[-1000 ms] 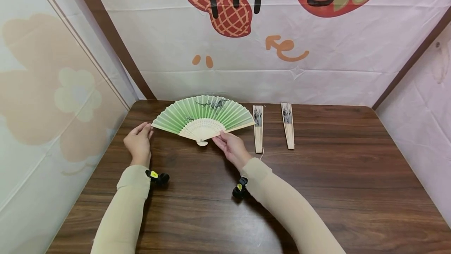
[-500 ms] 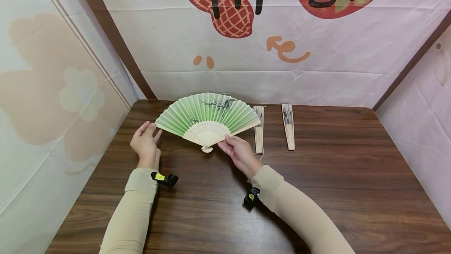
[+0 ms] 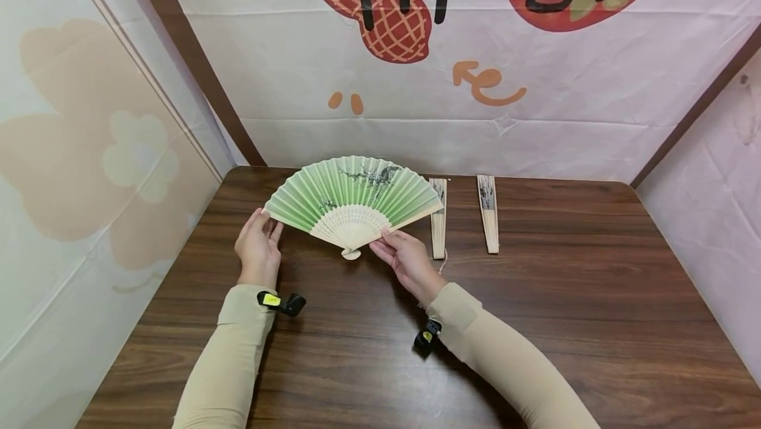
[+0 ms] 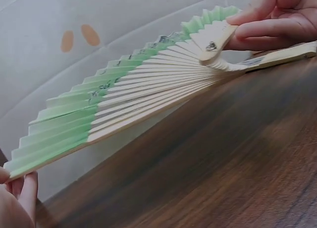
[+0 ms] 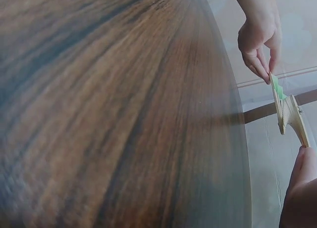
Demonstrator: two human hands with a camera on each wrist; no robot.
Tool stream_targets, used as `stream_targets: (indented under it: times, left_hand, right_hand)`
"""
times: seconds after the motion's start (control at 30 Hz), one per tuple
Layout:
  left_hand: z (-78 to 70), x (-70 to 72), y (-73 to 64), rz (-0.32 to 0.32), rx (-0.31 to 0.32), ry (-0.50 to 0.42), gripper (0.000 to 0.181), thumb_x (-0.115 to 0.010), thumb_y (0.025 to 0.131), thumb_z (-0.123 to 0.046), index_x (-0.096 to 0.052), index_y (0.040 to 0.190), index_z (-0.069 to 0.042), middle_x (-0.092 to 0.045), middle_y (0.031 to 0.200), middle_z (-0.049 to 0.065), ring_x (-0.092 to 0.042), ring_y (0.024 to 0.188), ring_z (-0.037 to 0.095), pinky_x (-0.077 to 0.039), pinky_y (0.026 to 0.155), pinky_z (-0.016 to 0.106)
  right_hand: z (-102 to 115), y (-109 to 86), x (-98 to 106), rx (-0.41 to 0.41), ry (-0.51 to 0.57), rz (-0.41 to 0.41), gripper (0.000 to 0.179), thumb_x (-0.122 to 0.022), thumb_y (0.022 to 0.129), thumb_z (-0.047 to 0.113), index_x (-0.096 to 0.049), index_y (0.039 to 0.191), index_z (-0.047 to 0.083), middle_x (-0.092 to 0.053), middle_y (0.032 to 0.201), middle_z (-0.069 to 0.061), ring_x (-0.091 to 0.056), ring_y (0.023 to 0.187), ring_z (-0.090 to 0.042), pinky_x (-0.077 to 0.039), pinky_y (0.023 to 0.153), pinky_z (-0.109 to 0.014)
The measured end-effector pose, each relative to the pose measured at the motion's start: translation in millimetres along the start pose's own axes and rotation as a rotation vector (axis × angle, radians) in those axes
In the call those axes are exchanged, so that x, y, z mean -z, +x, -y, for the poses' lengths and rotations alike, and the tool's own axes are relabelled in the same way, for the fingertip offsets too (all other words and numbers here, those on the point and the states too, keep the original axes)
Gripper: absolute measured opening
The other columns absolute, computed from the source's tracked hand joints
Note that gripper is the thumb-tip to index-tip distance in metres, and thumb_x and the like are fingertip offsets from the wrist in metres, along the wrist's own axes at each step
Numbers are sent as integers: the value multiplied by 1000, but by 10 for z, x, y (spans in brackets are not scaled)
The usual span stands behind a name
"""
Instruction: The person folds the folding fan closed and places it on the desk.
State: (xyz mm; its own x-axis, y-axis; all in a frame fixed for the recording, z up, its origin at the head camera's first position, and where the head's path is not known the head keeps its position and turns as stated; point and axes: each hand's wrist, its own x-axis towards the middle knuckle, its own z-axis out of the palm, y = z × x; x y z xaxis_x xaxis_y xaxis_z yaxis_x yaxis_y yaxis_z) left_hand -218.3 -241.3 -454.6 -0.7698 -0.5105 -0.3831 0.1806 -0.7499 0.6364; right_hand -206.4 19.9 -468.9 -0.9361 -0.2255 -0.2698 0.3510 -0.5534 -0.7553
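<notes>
A green folding fan [image 3: 362,184], spread wide with pale wooden ribs and a dark branch print, is held up by both hands over the back of the table. My left hand [image 3: 258,250] pinches the tip of its left outer rib; the left wrist view shows the thumb above and fingers below that end. My right hand [image 3: 409,262] pinches the right outer rib between thumb and fingers, close to the ribs' pivot. In the right wrist view the fan [image 5: 290,114] appears nearly edge-on between the two hands.
Two closed folding fans lie on the brown wooden table [image 3: 571,297]: one closed fan [image 3: 438,234] with a cord just beyond the right hand, another closed fan [image 3: 489,217] further right. A printed cloth wall [image 3: 571,112] rises behind the table's back edge.
Both hands have shifted a little right and toward me with the spread fan. The left hand's fingers opened slightly at its tip, then pinched it again. The closed fans have stayed put.
</notes>
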Motion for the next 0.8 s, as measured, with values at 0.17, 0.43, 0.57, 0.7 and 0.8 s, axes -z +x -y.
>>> stream_targets:
  times: [0.17, 0.43, 0.57, 0.7, 0.8]
  left_hand:
    - [79, -2, -41, 12, 32, 25, 46, -61, 86, 0, -50, 130, -6, -55, 120, 7, -52, 112, 19, -49, 96, 30]
    - [202, -28, -108, 40, 72, 68, 43, -60, 87, -1, -50, 128, -5, -60, 106, 6, -60, 97, 16, -56, 82, 28]
    - [229, -20, -113, 56, 56, 58, 37, -61, 87, 1, -55, 123, -2, -66, 97, 6, -64, 89, 16, -57, 79, 28]
    - [233, -28, -112, 68, 39, 59, 37, -60, 87, 1, -55, 123, -1, -66, 96, 7, -65, 88, 16, -57, 77, 27]
    - [229, -56, -120, 64, 33, 57, 38, -60, 87, 1, -55, 124, 0, -67, 94, 7, -65, 89, 17, -58, 75, 27]
  right_hand:
    - [-12, 3, 20, 10, -1, -7, 9, -49, 95, 3, -56, 98, -2, -63, 78, -8, -68, 79, -18, -53, 91, -36]
    - [-27, 25, 60, 22, 7, -18, 8, -49, 95, 3, -56, 96, -1, -64, 79, -8, -68, 79, -18, -54, 88, -34]
    - [-23, 29, 67, 28, 11, -35, 9, -49, 94, 2, -55, 88, 1, -63, 76, -7, -67, 75, -17, -55, 87, -33]
    - [-26, 23, 81, 38, 19, -39, 10, -48, 95, 2, -54, 87, 1, -63, 76, -7, -67, 74, -17, -55, 86, -32]
    - [-30, 7, 92, 44, 29, -32, 8, -47, 95, 3, -54, 92, 0, -63, 79, -8, -67, 77, -17, -54, 88, -33]
